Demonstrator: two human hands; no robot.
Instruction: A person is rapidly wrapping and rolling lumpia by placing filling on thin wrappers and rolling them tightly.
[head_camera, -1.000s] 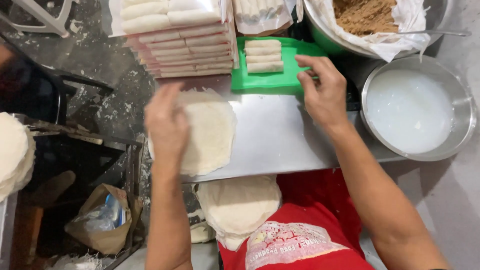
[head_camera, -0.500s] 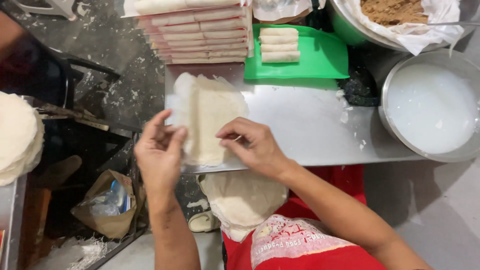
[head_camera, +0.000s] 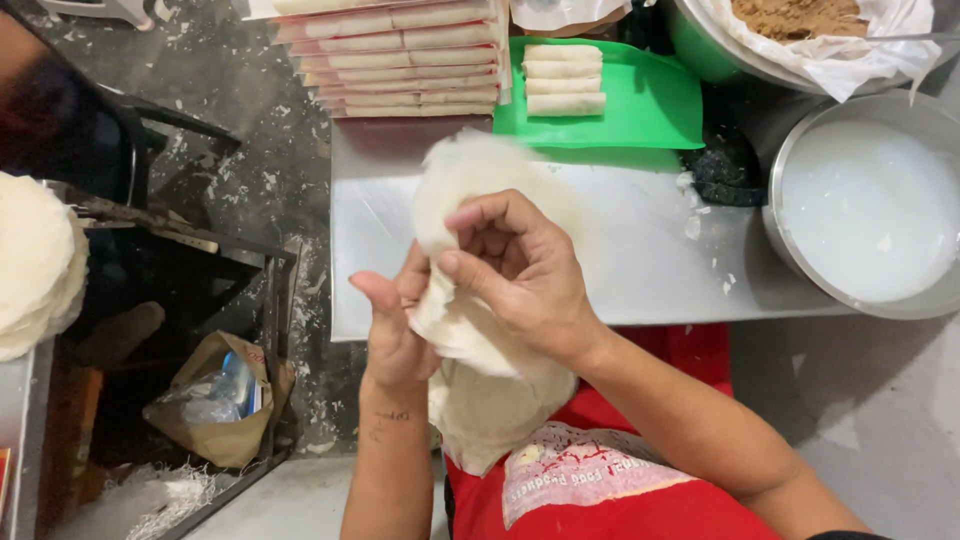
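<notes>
While both hands pinch it above the table's near edge, one thin wrapper is being peeled up.
Left hand (head_camera: 395, 330): closed on the wrapper (head_camera: 470, 200), thumb up.
Right hand (head_camera: 520, 270): fingertips closed on the same sheet.
Lap: wrapper stack (head_camera: 490, 415) waiting.
Table (head_camera: 620, 250): steel, floury.
Done: rolls (head_camera: 565, 78) on green tray (head_camera: 650, 105), more stacked (head_camera: 400, 60).
Left: this sheet unfilled; filling bowl (head_camera: 820, 40), paste bowl (head_camera: 870, 205) beyond.

Person's appearance: bare forearms, red garment.

Both the left hand (head_camera: 400, 330) and right hand (head_camera: 520, 275) are ungloved, no rings or watch. Small dark marking on left inner wrist. Red garment (head_camera: 600, 490) carries a pale printed panel.
</notes>
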